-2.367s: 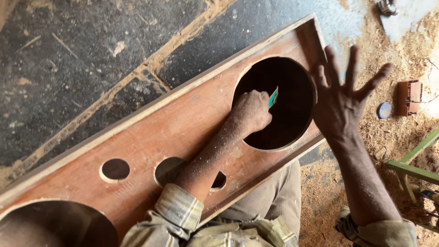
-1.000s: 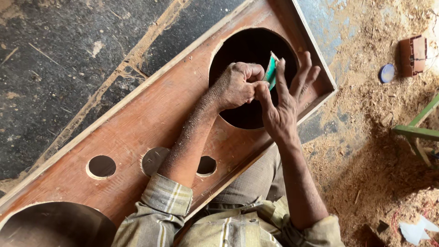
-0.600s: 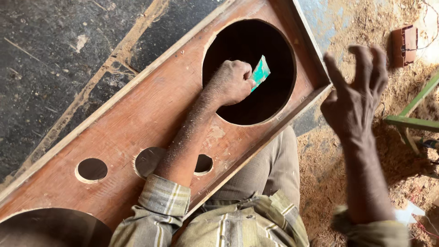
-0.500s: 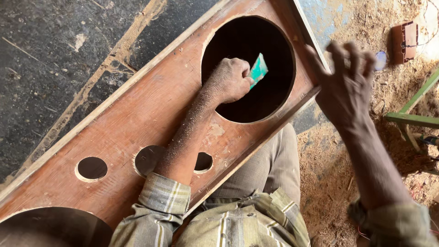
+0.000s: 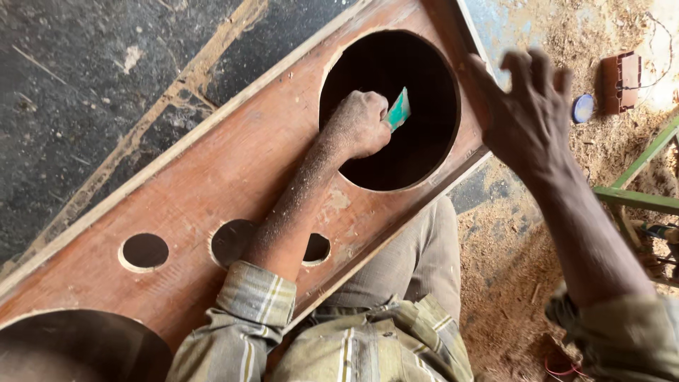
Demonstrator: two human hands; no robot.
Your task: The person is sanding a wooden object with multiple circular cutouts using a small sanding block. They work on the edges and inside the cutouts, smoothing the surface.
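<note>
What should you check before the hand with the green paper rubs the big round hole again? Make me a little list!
1. Green paper piece gripped firmly: ok. The left hand is closed around it.
2. Paper against the hole's edge: not ok. It sits out over the dark opening of the big round hole, away from the rim.
3. Right hand steadying the wooden panel: not ok. It hangs open above the panel's end, holding nothing.
4. Panel supported: ok, probably. It lies across the person's lap and over the dark floor.
5. Rim already smooth: cannot tell, too small to see.
</note>
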